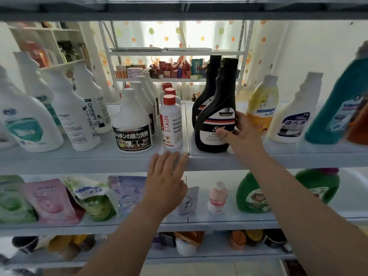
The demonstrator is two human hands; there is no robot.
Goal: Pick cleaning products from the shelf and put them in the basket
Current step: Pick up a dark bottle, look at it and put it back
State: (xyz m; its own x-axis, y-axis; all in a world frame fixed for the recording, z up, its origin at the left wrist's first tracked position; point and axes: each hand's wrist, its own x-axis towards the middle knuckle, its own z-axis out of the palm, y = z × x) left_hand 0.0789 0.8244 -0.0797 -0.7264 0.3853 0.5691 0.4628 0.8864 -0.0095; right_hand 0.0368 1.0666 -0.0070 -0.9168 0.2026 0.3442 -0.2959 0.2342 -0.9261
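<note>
Right hand [242, 129] grips black bottle [215, 116] (upright) — thumb in front.

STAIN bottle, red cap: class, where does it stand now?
In the head view, the STAIN bottle stands mid-shelf between a black-labelled white bottle and the black bottle, beyond the left hand.

A shop: shelves [278, 158] stocked with rows of cleaning bottles [132, 124]
</note>
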